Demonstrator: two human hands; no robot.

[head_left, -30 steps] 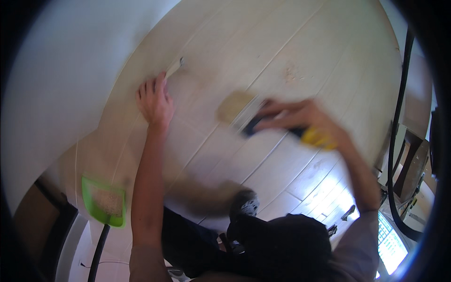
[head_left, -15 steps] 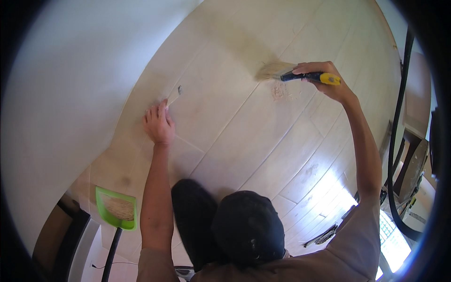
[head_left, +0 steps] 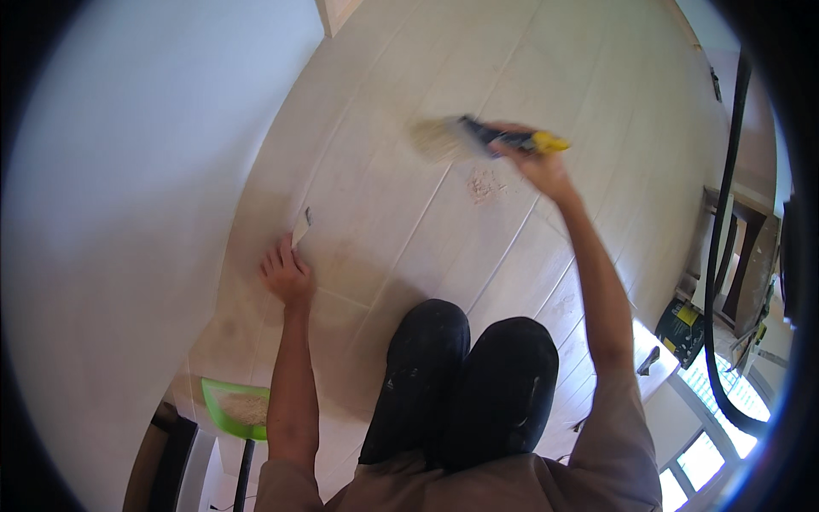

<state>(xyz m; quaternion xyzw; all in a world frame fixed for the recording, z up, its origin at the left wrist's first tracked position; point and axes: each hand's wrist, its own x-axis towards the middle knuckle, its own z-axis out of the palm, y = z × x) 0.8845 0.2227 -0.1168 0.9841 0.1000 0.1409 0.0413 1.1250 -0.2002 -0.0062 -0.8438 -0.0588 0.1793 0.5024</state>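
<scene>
My right hand (head_left: 536, 162) is closed round the handle of a wide paintbrush (head_left: 512, 140), black with a yellow end. Its pale bristles are smeared by motion above the tiled floor, pointing left. Just below the brush lies a small scatter of reddish-brown crumbs (head_left: 486, 185) on the floor. My left hand (head_left: 287, 271) rests low at the floor near the white wall, pinching a slim pale tool (head_left: 301, 229) with a dark tip, perhaps a small scraper. Part of that tool is hidden by my fingers.
A green dustpan (head_left: 223, 418) holding pale dust stands at the lower left, beside my left forearm. The white wall (head_left: 153, 171) curves along the left. My dark-trousered knees (head_left: 503, 367) are in front. A black hose or cable (head_left: 723, 230) hangs at the right, near a dark box (head_left: 680, 333).
The brush in my right hand has swept left, past the crumbs. My left hand keeps its tool near the wall. The view has shifted, and both knees now show.
</scene>
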